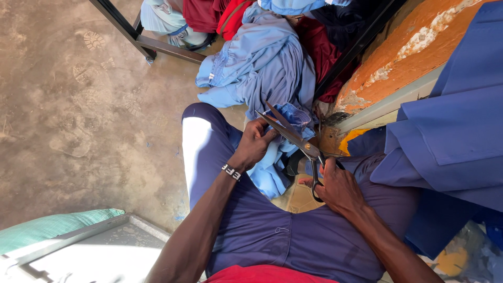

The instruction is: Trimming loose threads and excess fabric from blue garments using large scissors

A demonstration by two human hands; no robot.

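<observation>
Seated person viewed from above, centre of the frame: the left hand [255,144] pinches a fold of light blue cloth [272,173] over the lap, while the right hand [339,187] works large scissors [293,137], blades parted at the cloth's edge. A heap of light blue and red garments [267,57] lies at upper centre beside a black metal frame [131,31]. Dark blue fabric [450,126] fills the right, concrete floor [68,115] the left.
</observation>
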